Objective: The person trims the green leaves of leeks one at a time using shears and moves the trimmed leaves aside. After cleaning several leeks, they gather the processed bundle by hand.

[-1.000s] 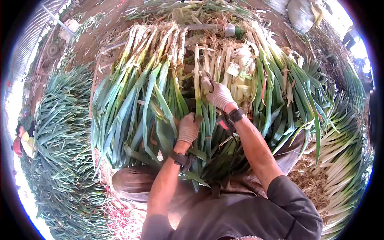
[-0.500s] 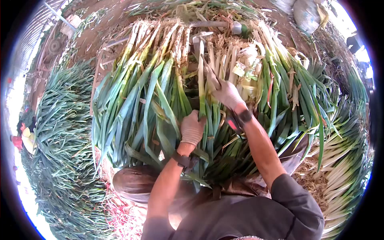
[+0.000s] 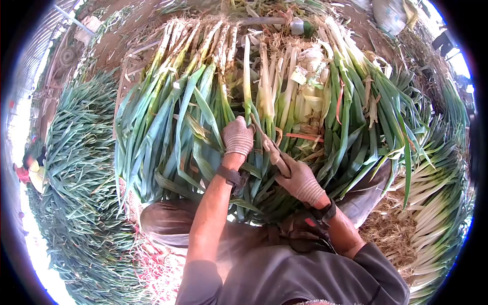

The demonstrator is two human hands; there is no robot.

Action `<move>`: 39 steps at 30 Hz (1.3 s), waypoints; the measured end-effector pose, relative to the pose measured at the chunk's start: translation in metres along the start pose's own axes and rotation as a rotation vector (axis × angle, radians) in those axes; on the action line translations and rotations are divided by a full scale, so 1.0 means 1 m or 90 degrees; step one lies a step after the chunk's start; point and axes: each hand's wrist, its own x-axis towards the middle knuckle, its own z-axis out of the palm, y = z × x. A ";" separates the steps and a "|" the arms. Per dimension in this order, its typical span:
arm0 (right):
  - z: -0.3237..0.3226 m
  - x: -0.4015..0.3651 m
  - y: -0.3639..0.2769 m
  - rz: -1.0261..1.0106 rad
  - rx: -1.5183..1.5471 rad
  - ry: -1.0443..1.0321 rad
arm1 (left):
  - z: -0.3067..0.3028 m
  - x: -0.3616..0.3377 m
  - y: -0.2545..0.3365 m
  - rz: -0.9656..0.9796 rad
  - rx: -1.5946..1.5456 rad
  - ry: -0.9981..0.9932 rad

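My left hand (image 3: 238, 137), in a striped work glove, is closed around the green part of a single upright leek (image 3: 247, 76), whose pale root end points away from me. To its lower right, my gloved right hand (image 3: 300, 180) is closed on a slender brownish object (image 3: 269, 144). Its tip reaches the leek beside my left hand; whether it is a tool or a peeled leaf I cannot tell. Leeks with dirty stems (image 3: 203, 46) lie left of the held one, and paler leeks (image 3: 290, 86) to its right.
A large heap of green leeks (image 3: 84, 183) fills the left side. Rows of white-stemmed leeks (image 3: 432, 218) lie at the right, by a mass of roots (image 3: 389, 234). A filled sack (image 3: 389, 16) stands at the upper right. Part of another person (image 3: 35, 173) shows at the far left.
My left hand has moved up along the leek. My right hand has come down toward my body from near the leek's pale stem. An orange strip now shows among the leeks.
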 end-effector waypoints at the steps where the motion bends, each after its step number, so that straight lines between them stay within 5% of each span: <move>1: 0.003 0.008 0.005 0.007 -0.008 0.011 | 0.000 0.000 0.000 0.005 0.003 0.001; 13: -0.002 0.105 -0.003 0.000 -0.087 0.111 | 0.004 -0.009 -0.001 0.049 0.066 0.031; 21: -0.038 0.182 -0.015 0.042 -0.155 0.159 | 0.001 -0.026 0.032 0.010 0.151 -0.071; 27: -0.040 0.136 -0.008 -0.037 -0.039 0.149 | 0.021 -0.067 0.067 0.068 0.144 -0.253; 31: -0.027 0.097 -0.003 -0.047 -0.031 0.148 | -0.012 -0.072 0.059 0.149 0.120 -0.179; 34: -0.023 0.072 -0.017 -0.057 -0.059 0.045 | -0.002 -0.036 0.001 0.135 0.141 0.236; 39: 0.008 0.057 -0.021 -0.092 -0.046 -0.026 | -0.005 0.021 -0.037 0.030 0.307 0.252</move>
